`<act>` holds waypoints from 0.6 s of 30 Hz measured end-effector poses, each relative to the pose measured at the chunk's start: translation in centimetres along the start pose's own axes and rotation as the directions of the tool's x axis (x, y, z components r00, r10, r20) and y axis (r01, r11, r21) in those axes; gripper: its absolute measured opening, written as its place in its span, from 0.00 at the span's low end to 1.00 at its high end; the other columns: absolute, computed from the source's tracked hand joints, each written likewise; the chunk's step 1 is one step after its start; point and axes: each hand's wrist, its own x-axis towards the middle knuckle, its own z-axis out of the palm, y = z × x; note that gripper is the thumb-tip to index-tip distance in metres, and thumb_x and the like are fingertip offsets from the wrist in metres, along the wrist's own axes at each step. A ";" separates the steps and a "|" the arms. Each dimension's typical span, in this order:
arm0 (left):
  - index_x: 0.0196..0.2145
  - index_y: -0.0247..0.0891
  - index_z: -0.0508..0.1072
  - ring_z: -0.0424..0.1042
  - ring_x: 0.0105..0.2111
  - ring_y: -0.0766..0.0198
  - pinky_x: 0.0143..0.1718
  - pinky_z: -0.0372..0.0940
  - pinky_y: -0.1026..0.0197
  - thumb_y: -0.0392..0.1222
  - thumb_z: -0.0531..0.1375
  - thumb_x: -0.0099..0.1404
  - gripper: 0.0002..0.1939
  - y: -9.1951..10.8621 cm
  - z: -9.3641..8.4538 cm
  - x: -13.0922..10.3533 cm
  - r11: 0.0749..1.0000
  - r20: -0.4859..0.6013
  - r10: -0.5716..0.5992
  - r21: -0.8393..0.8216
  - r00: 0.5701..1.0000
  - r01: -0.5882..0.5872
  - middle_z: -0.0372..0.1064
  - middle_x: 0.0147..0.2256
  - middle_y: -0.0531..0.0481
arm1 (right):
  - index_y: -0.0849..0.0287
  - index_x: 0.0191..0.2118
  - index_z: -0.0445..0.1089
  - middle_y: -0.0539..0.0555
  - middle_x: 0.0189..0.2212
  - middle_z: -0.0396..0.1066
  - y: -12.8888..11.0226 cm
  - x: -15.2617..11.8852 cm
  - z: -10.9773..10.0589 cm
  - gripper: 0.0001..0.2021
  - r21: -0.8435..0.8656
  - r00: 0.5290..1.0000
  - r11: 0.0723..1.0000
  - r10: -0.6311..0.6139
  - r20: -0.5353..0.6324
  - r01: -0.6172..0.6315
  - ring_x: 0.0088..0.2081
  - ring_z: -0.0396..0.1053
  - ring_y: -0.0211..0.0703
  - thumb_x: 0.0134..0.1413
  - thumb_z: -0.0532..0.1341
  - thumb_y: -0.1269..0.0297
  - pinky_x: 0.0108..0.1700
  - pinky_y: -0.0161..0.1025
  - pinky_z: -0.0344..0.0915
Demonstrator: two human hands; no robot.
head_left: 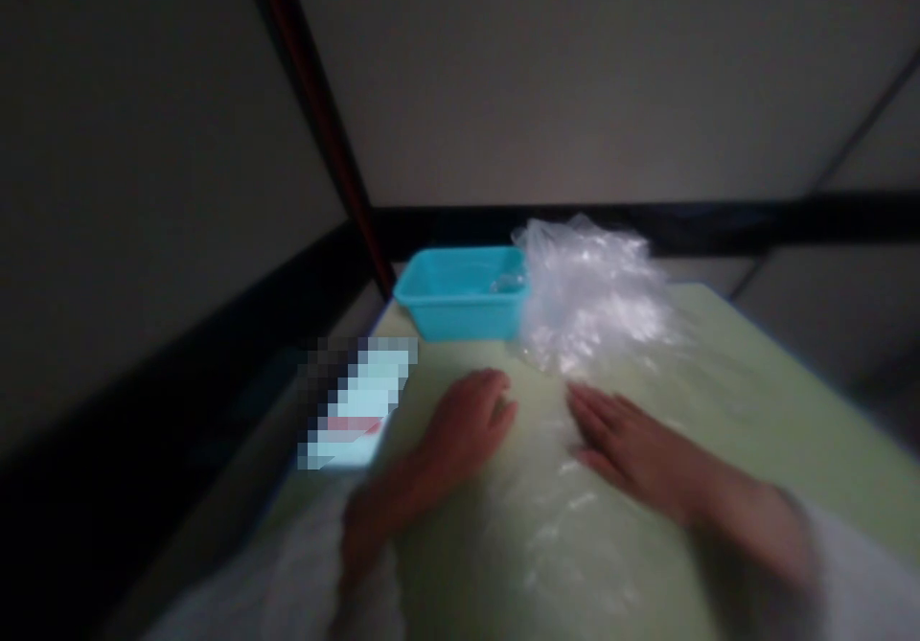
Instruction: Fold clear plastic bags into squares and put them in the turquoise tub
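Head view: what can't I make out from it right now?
All in the head view:
Blue bin: near wall hides part of its inside; the plastic heap covers its right end.
Left hand and right hand: blur hides whether either grips the clear film.
Bright panel: pixelation masks its content.
Sleeves: cut off by the picture's edges.

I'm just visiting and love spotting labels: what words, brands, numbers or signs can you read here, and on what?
No readable text anywhere.
Pale flat item beside the left hand: pixelated, so any print is unreadable.
Turquoise bin: no lettering visible.
Clear plastic heap: blurred; any print can't be made out.
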 end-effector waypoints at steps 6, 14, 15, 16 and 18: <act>0.22 0.38 0.59 0.60 0.27 0.64 0.28 0.52 0.63 0.38 0.53 0.60 0.09 -0.1 -0.8 -0.1 0.999 0.220 -0.002 -0.045 0.976 0.012 0.61 0.26 0.52 | 0.72 0.57 0.62 0.73 0.55 0.63 2.5 -1.0 0.7 0.29 -0.167 0.987 0.974 0.147 -0.065 -0.156 0.56 0.61 0.64 0.62 0.48 0.51 0.53 0.58 0.62; 0.23 0.36 0.61 0.60 0.26 0.66 0.26 0.52 0.65 0.41 0.54 0.59 0.09 -1.3 -0.8 0.4 0.983 0.281 -0.059 -0.153 0.958 0.106 0.60 0.25 0.55 | 0.67 0.41 0.73 0.66 0.41 0.74 0.9 0.6 -2.8 0.18 -0.195 0.997 0.979 0.062 -0.038 -0.068 0.41 0.73 0.56 0.63 0.51 0.60 0.47 0.55 0.68; 0.23 0.36 0.62 0.61 0.26 0.66 0.26 0.53 0.65 0.40 0.54 0.59 0.09 -1.4 -0.8 0.5 0.984 0.279 -0.061 -0.144 0.958 0.104 0.60 0.25 0.54 | 0.68 0.44 0.72 0.66 0.44 0.73 0.5 0.8 -3.0 0.18 -0.159 0.999 0.987 0.015 -0.040 -0.021 0.44 0.72 0.55 0.64 0.50 0.60 0.48 0.54 0.67; 0.23 0.36 0.62 0.61 0.26 0.66 0.26 0.53 0.66 0.39 0.53 0.59 0.08 -1.5 -0.9 0.5 0.986 0.274 -0.064 -0.131 0.960 0.103 0.61 0.25 0.54 | 0.68 0.49 0.69 0.67 0.49 0.70 0.2 1.0 -3.0 0.20 -0.120 0.998 0.992 -0.044 -0.043 0.038 0.48 0.70 0.55 0.64 0.50 0.59 0.51 0.53 0.66; 0.23 0.36 0.62 0.62 0.27 0.66 0.27 0.54 0.65 0.37 0.52 0.59 0.08 -1.8 -1.0 0.5 0.991 0.256 -0.069 -0.092 0.964 0.096 0.62 0.25 0.53 | 0.70 0.58 0.60 0.68 0.58 0.60 -0.1 1.1 -2.6 0.25 -0.036 0.984 0.984 -0.178 -0.022 0.177 0.58 0.60 0.56 0.64 0.50 0.56 0.57 0.52 0.60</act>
